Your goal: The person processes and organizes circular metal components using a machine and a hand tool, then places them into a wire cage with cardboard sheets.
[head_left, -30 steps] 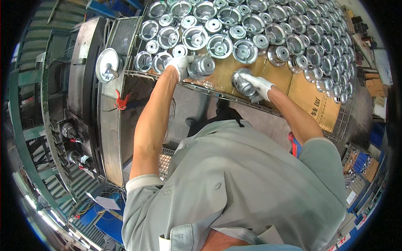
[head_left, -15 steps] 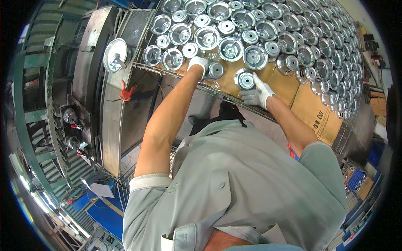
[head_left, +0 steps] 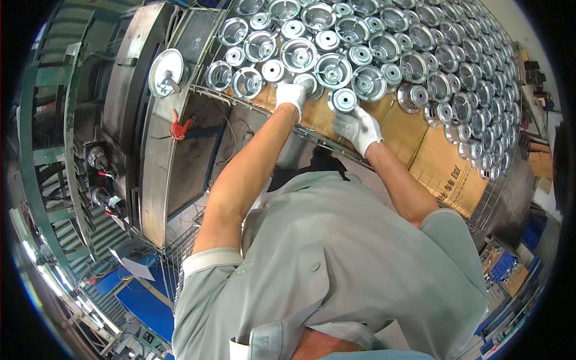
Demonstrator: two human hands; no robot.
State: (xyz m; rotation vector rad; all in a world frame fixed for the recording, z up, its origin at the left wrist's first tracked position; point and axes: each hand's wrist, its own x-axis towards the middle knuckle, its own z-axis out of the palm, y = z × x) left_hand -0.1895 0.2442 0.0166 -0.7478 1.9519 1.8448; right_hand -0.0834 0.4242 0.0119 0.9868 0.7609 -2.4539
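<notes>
Rows of shiny round metal cups [head_left: 299, 55] stand on brown cardboard [head_left: 413, 129], some with the open mouth up and some with the closed, holed end up. My left hand [head_left: 291, 98], in a white glove, is closed around the near side of one metal cup [head_left: 309, 84] at the front of the rows. My right hand [head_left: 359, 129], gloved too, grips a flanged metal cup [head_left: 344, 100], its thumb at the rim and its fingers curled below. That cup has its holed end up and sits close to the front row. The right fingertips are partly hidden.
A wire rack edge [head_left: 264, 111] runs along the cardboard's near side. To the left stand a metal frame bearing a round white disc [head_left: 165, 73], a red clamp [head_left: 180, 126] and green rails [head_left: 50, 156]. A blue crate [head_left: 503, 266] lies at the far right.
Both hands have moved their cups away from me, toward the front row. My right hand has also shifted a little left, and my left hand slightly right.
</notes>
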